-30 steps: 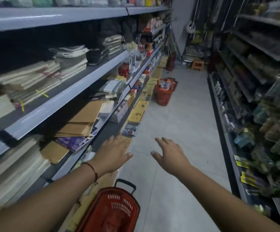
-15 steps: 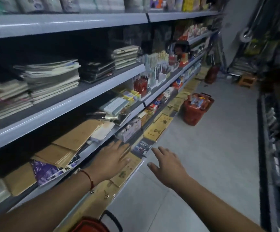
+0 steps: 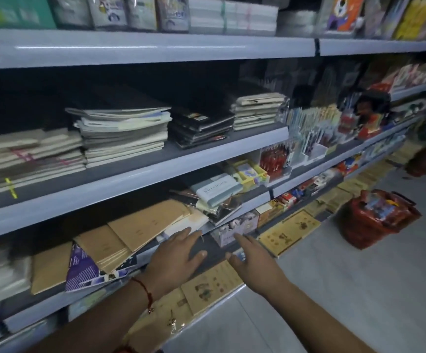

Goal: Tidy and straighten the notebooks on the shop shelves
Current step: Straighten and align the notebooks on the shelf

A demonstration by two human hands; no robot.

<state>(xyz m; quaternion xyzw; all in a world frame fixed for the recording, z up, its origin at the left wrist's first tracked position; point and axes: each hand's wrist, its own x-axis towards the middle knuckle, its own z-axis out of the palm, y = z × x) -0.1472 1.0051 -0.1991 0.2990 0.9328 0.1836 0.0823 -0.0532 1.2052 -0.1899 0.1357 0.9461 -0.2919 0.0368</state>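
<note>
Brown kraft notebooks (image 3: 140, 228) lie askew in a slanted, overlapping pile on the lower shelf, over a purple-patterned notebook (image 3: 82, 268). My left hand (image 3: 176, 258), fingers straight, reaches at the shelf's front edge just right of that pile; whether it touches is unclear. My right hand (image 3: 252, 261) is stretched out flat beside it, over the bottom row of tan cards (image 3: 211, 284). Neither hand holds anything. A grey notebook pack (image 3: 217, 189) sits tilted on clutter further right. The shelf above carries stacked pale notebooks (image 3: 122, 138) and black ones (image 3: 199, 128).
A red shopping basket (image 3: 377, 220) full of goods stands on the aisle floor at right. Pen displays (image 3: 308, 138) and small boxes (image 3: 270, 212) fill the shelves beyond. The grey shelf edge (image 3: 130, 182) juts out above my hands.
My view has swung left toward the shelves and come closer. Both hands have moved forward to the lower shelf's edge. The near red basket has left the view.
</note>
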